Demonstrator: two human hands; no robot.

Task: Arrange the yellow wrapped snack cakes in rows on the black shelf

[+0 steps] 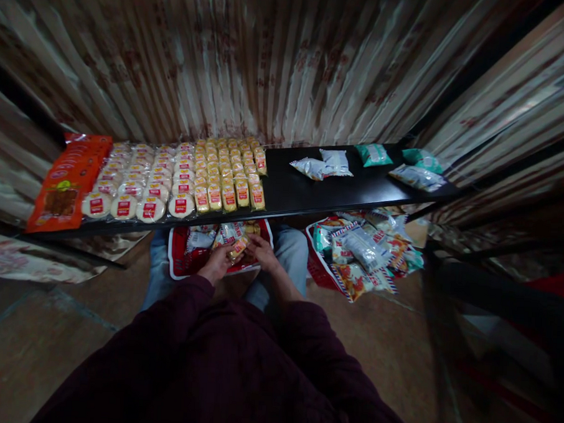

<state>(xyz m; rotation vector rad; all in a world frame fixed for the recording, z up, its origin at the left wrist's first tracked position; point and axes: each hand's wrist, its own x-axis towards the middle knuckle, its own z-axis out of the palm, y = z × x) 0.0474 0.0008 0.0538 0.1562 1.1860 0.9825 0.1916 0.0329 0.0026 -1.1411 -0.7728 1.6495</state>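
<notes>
Head view shows the left hand (217, 263) pinching a small yellow packet (238, 249) over the red basket (179, 257), while the right hand (261, 253) has its fingers curled just beside it, whether gripping I cannot tell. The packet looks light, with a probably slippery wrapper and soft, crushable contents, so a gentle hold along its sides should suit.

The small held yellow packet (236, 254) is showing an orange label (239, 246), while the two red plastic baskets (179, 258) are both showing white rims (170, 253).
</notes>
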